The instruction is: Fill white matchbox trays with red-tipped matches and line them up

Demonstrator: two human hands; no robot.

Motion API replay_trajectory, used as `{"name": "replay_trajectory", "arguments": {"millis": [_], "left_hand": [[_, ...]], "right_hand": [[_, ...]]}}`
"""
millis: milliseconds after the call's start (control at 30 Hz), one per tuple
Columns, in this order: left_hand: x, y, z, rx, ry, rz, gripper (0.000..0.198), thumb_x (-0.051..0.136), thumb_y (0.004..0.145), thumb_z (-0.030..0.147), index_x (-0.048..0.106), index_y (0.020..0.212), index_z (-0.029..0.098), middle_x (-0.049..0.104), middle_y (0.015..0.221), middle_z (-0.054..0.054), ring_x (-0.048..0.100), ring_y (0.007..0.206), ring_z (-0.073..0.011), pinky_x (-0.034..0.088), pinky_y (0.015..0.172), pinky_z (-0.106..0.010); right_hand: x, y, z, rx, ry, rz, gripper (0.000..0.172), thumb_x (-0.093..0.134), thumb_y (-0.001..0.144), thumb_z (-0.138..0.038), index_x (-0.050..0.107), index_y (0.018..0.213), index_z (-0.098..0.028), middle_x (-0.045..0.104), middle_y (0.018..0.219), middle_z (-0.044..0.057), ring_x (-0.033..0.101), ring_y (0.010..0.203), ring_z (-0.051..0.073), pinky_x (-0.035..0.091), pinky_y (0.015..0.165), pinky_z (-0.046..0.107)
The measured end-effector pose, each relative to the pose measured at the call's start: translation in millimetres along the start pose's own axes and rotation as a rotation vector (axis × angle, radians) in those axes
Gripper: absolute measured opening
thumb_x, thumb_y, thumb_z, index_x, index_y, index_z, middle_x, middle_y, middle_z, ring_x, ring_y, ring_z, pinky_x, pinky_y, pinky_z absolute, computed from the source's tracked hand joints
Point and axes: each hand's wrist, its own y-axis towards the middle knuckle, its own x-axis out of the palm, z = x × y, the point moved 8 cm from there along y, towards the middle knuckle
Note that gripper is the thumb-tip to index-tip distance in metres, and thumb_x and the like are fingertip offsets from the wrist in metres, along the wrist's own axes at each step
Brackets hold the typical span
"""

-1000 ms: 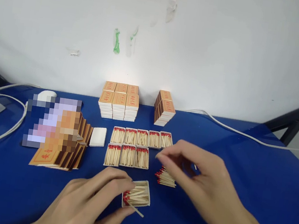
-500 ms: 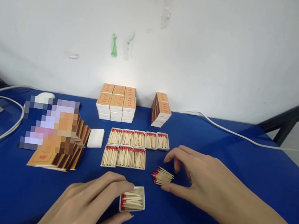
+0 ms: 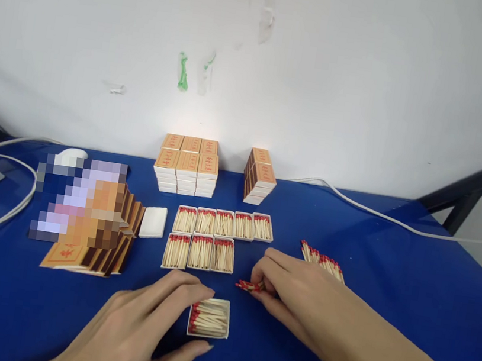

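Note:
My left hand (image 3: 131,320) curves around a small white matchbox tray (image 3: 209,318) of red-tipped matches lying sideways. Its index fingertip is at the tray's upper edge, while the thumb lies just below the lower edge, seemingly apart from it. My right hand (image 3: 286,288) pinches a small bunch of matches (image 3: 248,286), red heads pointing left, low over the table. Behind that hand lies a loose row of matches (image 3: 323,261), partly hidden by the wrist. Two rows of filled trays (image 3: 200,252) stand beyond my hands, match heads facing the wall.
Closed matchboxes form a wide stack (image 3: 187,164) and a narrower stack (image 3: 261,174) by the wall. Orange matchbox sleeves (image 3: 64,254) lie left, partly pixelated, beside a blank white tray (image 3: 153,222). White cables (image 3: 353,208) run along the table's back and left.
My right hand has closed its fingers on the bunch of matches and shifted slightly left. The loose row behind it has come into view. The tray by my left hand has turned a little.

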Motion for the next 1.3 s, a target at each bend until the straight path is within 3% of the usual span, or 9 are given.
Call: {"name": "replay_trajectory", "arguments": {"millis": [300,433,500,633,700,867,967,1033,1300], "left_hand": [[6.3,-1,-7,-0.086,-0.079,-0.019,0.034,0.07,0.109,0.036,0.061,0.141,0.031,0.077,0.114,0.002,0.051,0.046,-0.0083,0.052,0.042,-0.021],[5.8,-1,-3,-0.099,-0.094,-0.007,0.034,0.074,0.108,0.036,0.06,0.139,0.031,0.077,0.107,0.003,0.049,0.045,-0.0077,0.049,0.042,-0.021],[7.3,-2,-2,-0.106,-0.107,-0.02,0.037,0.078,0.106,0.036,0.061,0.138,0.031,0.077,0.106,0.004,0.05,0.045,-0.0075,0.048,0.042,-0.021],[13.0,-2,-3,-0.117,-0.157,-0.058,0.037,0.08,0.105,0.033,0.061,0.136,0.031,0.077,0.105,0.005,0.074,0.067,-0.0121,0.06,0.057,-0.021],[12.8,-2,-3,-0.112,-0.174,-0.048,0.034,0.078,0.106,0.033,0.061,0.135,0.031,0.077,0.105,0.004,0.078,0.074,-0.0141,0.062,0.059,-0.021],[8.0,-3,-1,-0.115,-0.136,-0.026,0.034,0.078,0.106,0.035,0.061,0.135,0.03,0.077,0.106,0.005,0.054,0.045,-0.008,0.051,0.042,-0.023],[0.4,-5,-2,-0.114,-0.068,0.04,0.04,0.083,0.102,0.042,0.062,0.133,0.027,0.075,0.107,0.002,0.07,0.061,-0.0125,0.058,0.049,-0.024],[-1.2,-4,-2,-0.111,-0.073,0.053,0.03,0.082,0.104,0.041,0.065,0.124,0.028,0.073,0.102,0.003,0.077,0.073,-0.0149,0.063,0.057,-0.025],[-1.5,1,1,-0.114,-0.226,0.045,0.009,0.078,0.11,0.032,0.07,0.115,0.029,0.077,0.094,0.008,0.079,0.075,-0.0089,0.063,0.068,-0.015]], "right_hand": [[-12,-16,2,0.029,0.233,-0.031,0.025,0.052,0.12,-0.048,0.062,0.105,-0.031,0.071,0.11,-0.005,0.068,0.091,0.016,0.052,0.084,0.035],[-2,-13,-30,-0.047,0.306,-0.061,0.008,0.064,0.113,-0.024,0.066,0.107,-0.028,0.072,0.111,-0.004,0.07,0.094,0.014,0.053,0.079,0.028],[4,-9,-44,-0.087,0.247,-0.017,0.014,0.068,0.104,-0.01,0.068,0.102,-0.024,0.072,0.106,-0.001,0.07,0.089,0.015,0.053,0.075,0.027],[16,-1,-61,-0.192,0.125,0.084,0.014,0.07,0.095,-0.004,0.07,0.096,-0.019,0.071,0.099,0.004,0.07,0.081,0.018,0.055,0.07,0.031],[20,1,-62,-0.218,0.091,0.107,0.012,0.069,0.096,-0.006,0.072,0.098,-0.018,0.071,0.099,0.005,0.07,0.081,0.02,0.057,0.071,0.033],[14,2,-55,-0.182,0.171,0.095,0.01,0.075,0.101,-0.01,0.072,0.102,-0.02,0.071,0.105,0.004,0.071,0.089,0.019,0.059,0.075,0.031],[7,2,-51,-0.172,0.236,0.085,0.012,0.075,0.103,-0.01,0.073,0.105,-0.022,0.068,0.11,0.003,0.07,0.094,0.017,0.058,0.077,0.028],[7,1,-48,-0.173,0.273,0.078,0.01,0.073,0.106,-0.013,0.074,0.104,-0.022,0.066,0.116,0.004,0.069,0.094,0.016,0.057,0.076,0.028],[18,2,-48,-0.181,0.358,0.108,0.01,0.069,0.112,-0.02,0.075,0.103,-0.021,0.065,0.104,0.0,0.066,0.088,0.014,0.054,0.077,0.028]]}}
